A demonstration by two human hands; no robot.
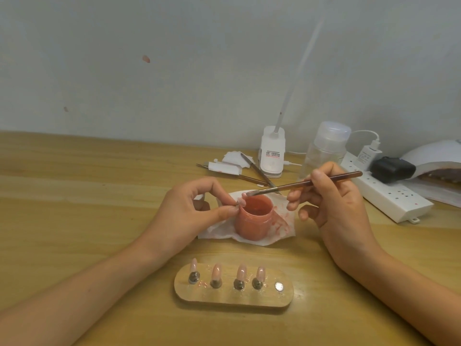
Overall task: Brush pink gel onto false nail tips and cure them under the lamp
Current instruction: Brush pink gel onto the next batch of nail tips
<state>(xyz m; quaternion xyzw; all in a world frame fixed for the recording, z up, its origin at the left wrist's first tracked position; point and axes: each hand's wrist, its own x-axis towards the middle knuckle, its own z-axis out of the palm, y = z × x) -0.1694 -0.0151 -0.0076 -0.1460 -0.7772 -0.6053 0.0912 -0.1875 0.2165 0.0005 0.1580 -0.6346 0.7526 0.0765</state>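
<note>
Left hand (189, 208) pinches a nail tip (241, 202) at the left rim of the jar (253, 218). Right hand (331, 203) grips the brush (299, 184), bristles over the jar's far rim. The nail tip looks light, stiff and gel-slick, so it is probably best pinched by its edges.

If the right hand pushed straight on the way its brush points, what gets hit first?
Probably the nail tip pinched by the left hand, just above the gel jar; depth is unclear.
</note>
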